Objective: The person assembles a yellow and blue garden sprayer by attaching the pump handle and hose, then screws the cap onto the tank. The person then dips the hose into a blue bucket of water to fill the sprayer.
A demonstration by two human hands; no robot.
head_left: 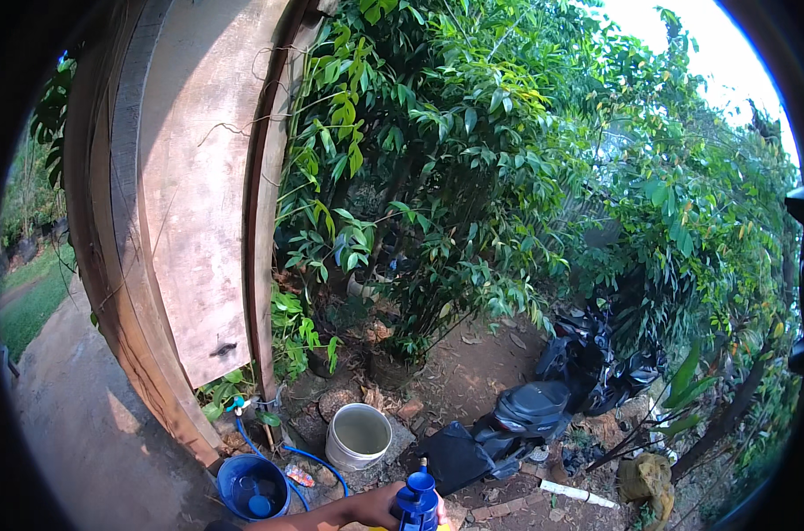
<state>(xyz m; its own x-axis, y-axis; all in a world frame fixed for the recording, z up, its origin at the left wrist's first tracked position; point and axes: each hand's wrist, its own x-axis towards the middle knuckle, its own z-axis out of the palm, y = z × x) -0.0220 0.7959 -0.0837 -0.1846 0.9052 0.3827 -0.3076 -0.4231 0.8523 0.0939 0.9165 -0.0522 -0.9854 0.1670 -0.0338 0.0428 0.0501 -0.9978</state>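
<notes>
Fingers of one hand (393, 506) wrap closed around a blue spray bottle top (417, 502) at the bottom edge; the bottle's body is cut off below, and which hand this is cannot be told, the other being out of view. Just left stands a blue bucket (229, 482) with a blue scoop inside and a blue hose (306, 457) beside it. Beyond sits a white bucket (342, 451) holding murky water. A dark scooter (521, 416) lies partly hidden under foliage to the right.
</notes>
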